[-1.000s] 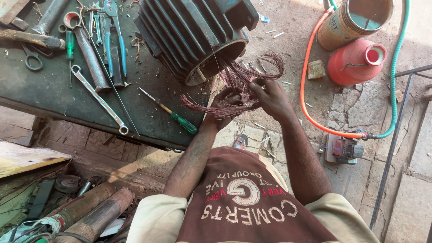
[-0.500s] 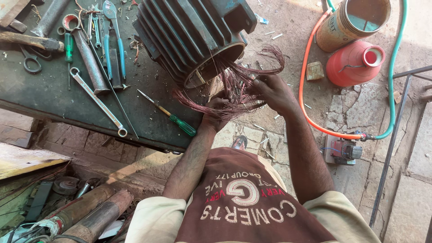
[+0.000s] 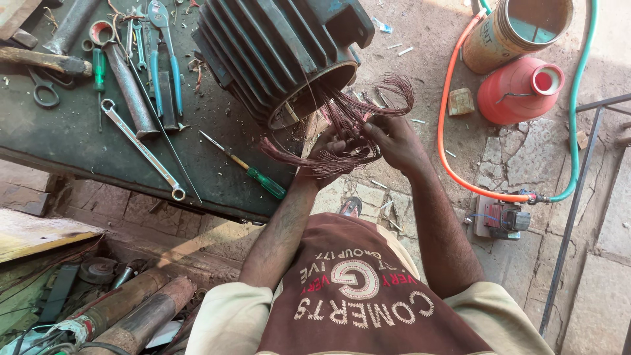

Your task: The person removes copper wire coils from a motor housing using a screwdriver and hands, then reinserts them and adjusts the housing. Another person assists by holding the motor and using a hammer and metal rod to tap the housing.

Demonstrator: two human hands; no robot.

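View from the head camera, near to far. Left hand (image 3: 328, 152) and right hand (image 3: 394, 141) meet just beyond the tabletop (image 3: 72, 148) edge, fingers of both closed around a bundle of reddish copper wire (image 3: 342, 135). The bundle's long axis runs from 7 o'clock, where loose ends fan out past the left hand, toward 1 o'clock, where loops curl beyond the right hand; strands lead at 11 o'clock into the open end of the ribbed motor housing (image 3: 276, 56). The left hand lies nearer the housing mouth. A green-handled screwdriver (image 3: 246, 167) rests at 9 o'clock of the hands. Farther right, on the stone floor: an orange hose (image 3: 447, 141) and a red funnel-shaped container (image 3: 519, 92).
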